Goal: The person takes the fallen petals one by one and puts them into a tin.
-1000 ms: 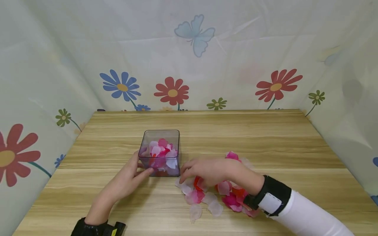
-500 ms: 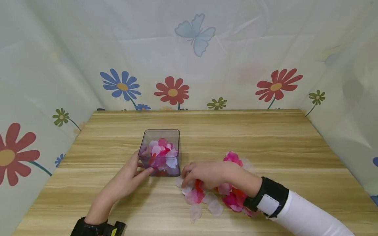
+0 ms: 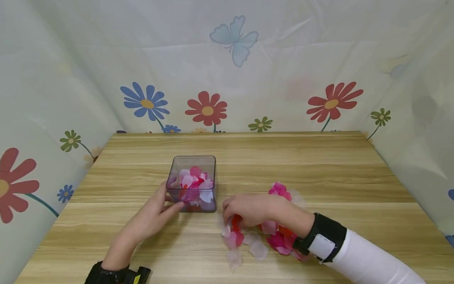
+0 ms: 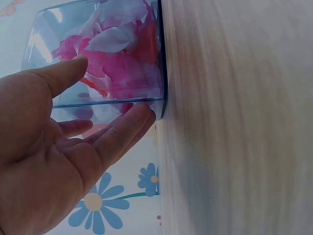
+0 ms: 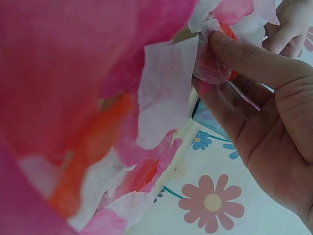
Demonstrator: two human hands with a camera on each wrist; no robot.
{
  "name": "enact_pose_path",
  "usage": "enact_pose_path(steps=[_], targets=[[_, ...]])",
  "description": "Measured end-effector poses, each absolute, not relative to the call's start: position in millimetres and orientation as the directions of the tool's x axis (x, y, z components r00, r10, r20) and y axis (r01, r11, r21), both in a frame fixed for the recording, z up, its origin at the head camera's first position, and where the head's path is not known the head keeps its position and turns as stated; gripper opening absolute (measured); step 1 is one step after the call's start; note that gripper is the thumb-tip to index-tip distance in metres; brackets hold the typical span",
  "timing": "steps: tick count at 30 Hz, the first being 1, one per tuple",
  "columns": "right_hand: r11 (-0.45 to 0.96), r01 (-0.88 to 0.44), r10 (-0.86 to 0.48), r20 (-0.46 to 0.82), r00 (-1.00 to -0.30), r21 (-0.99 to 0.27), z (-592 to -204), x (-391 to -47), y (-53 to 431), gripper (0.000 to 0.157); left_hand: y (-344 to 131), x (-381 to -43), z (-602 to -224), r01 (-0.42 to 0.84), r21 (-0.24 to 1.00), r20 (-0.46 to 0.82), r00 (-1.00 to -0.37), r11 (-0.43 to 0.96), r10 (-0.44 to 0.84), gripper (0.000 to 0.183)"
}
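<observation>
A clear, smoky square plastic box stands on the table, with pink, white and red artificial petals inside. My left hand holds its near left corner, thumb on the front wall and fingers along the left side. Right of the box, my right hand is low over a loose heap of petals. In the right wrist view its thumb and fingers pinch a few pale and red petals. The hand and forearm hide part of the heap in the head view.
The wood-grain table reaches back to a white curtain printed with flowers and a butterfly. Single pale petals lie at the heap's near side. Both wrists wear black straps.
My right hand has shifted slightly rightward, gathering the pale petals at the heap's left edge, and a pale petal at the near side has slid a little. The box and left hand stay put.
</observation>
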State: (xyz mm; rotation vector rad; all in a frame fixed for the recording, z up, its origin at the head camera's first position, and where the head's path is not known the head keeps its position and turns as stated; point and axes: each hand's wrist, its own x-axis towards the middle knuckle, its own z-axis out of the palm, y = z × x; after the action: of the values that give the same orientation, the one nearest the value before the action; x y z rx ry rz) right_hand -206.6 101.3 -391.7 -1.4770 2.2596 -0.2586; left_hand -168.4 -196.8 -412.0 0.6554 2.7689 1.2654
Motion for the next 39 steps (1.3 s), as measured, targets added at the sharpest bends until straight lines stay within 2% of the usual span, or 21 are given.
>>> enact_pose_path(steps=[4, 14, 27, 39], targets=[[0.415, -0.84, -0.906, -0.24, -0.348, -0.35, -393, -207, 101, 0.015, -197, -168, -412, 0.364, 0.728, 0.148, -0.911, 0.581, 0.385, 0.063], [0.481, -0.789, -0.876, -0.243, -0.416, -0.383, -389, -209, 104, 0.017, -197, -169, -413, 0.371, 0.722, 0.154, -0.909, 0.584, 0.387, 0.064], [0.506, -0.743, -0.861, -0.208, -0.464, -0.438, -374, -212, 115, 0.021, -197, -168, -411, 0.37, 0.719, 0.154, -0.91, 0.588, 0.385, 0.064], [0.552, -0.693, -0.827, -0.198, -0.526, -0.464, -362, -214, 127, 0.018, -197, -168, -411, 0.365, 0.723, 0.146, -0.91, 0.586, 0.387, 0.065]])
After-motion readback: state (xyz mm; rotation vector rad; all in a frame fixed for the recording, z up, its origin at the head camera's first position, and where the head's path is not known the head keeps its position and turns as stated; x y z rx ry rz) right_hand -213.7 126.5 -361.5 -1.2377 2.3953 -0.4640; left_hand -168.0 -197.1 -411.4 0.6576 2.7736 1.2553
